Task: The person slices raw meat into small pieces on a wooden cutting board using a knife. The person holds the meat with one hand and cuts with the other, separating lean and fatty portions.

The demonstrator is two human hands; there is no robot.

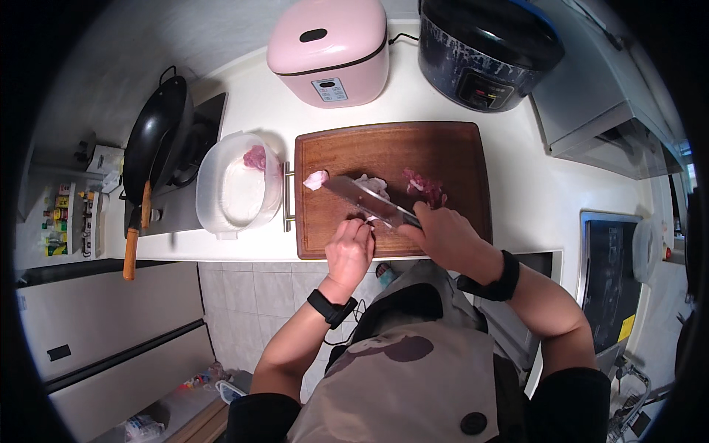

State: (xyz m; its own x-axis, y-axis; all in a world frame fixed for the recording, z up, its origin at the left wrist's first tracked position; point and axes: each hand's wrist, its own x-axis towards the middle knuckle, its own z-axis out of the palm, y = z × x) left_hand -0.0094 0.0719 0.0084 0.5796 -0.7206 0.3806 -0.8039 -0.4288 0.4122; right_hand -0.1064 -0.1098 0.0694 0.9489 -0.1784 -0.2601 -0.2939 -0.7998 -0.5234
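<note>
My right hand [451, 238] grips the black handle of a broad-bladed kitchen knife [368, 200], whose blade slants up to the left over a wooden cutting board [343, 144]. My left hand [350, 246] is at the board's near edge, fingers bent together on a small pale piece of meat [378, 222] beside the blade. Partly behind the knife lies a pale lump of meat [372, 185]. A whitish piece [316, 180] rests at the board's left, and red meat pieces [425, 188] lie on its right side.
Left of the board stands a translucent plastic container [213, 183] with red meat [255, 158] inside. A black wok [155, 135] and another wooden-handled pan are over the stove [213, 119] farther left. A pink rice cooker [332, 52] and a dark cooker [482, 61] stand behind the board.
</note>
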